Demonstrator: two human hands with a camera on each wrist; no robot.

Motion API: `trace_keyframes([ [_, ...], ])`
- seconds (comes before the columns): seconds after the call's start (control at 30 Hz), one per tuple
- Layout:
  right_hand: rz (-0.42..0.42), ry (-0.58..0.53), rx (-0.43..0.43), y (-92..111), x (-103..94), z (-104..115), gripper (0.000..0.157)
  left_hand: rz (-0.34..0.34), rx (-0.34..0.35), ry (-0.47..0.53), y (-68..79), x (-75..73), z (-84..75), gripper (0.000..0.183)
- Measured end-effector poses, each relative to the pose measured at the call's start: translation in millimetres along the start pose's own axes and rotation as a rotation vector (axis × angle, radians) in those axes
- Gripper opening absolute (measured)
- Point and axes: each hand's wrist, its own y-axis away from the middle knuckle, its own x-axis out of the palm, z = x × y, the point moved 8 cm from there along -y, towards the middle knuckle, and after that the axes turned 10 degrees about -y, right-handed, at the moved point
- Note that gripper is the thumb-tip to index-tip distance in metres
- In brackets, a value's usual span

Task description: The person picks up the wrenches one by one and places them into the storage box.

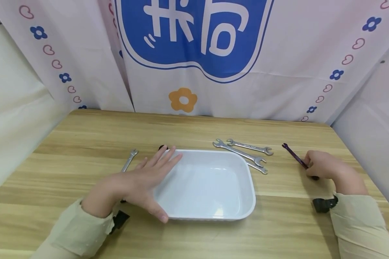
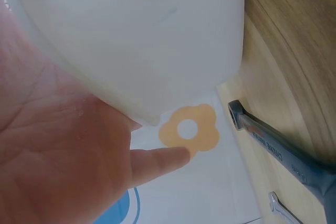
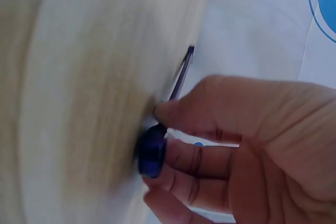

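Observation:
My left hand (image 1: 146,183) lies spread across the left end of a white rectangular tray (image 1: 201,187), thumb at the near rim and fingertips over the far one. In the left wrist view, the tray's side (image 2: 147,40) is close against the palm. A dark wrench (image 2: 283,148) lies beside the tray there; the hand mostly hides it in the head view. Over at the right, my right hand (image 1: 325,166) pinches a dark purple wrench (image 1: 293,154) near its close end. The ring end (image 3: 152,153) pokes out below the thumb in the right wrist view.
A silver wrench (image 1: 129,160) lies left of the tray. Behind the tray's right corner, a large silver wrench (image 1: 240,153) lies near a smaller one (image 1: 251,146), with another wrench (image 1: 257,168) partly under the tray. A printed cloth (image 1: 288,93) hangs behind the wooden table (image 1: 84,144).

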Motion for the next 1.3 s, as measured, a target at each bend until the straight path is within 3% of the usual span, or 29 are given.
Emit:
trace_keyframes([
  [0.17, 0.021, -0.012, -0.036, -0.5, 1.9, -2.9, 0.024, -0.006, 0.004, -0.004, 0.4, -0.1, -0.1, 0.145],
  [0.43, 0.058, -0.092, -0.105, 1.4, 6.1, -4.2, 0.006, -0.005, 0.001, 0.003, 1.0, 0.1, -0.5, 0.144],
  [0.73, 0.133, -0.204, -0.122, 8.7, 6.0, -4.5, 0.014, -0.011, 0.016, 0.012, 0.1, 0.1, -1.7, 0.143],
  [0.93, 0.153, -0.248, -0.134, 12.0, 2.5, 2.7, 0.015, -0.009, 0.017, 0.011, 0.5, 0.1, -1.5, 0.142],
  [1.3, 0.124, -0.227, -0.239, 23.3, -6.2, 27.1, 0.012, 0.002, 0.005, 0.009, 1.0, 1.3, -0.9, 0.141],
])
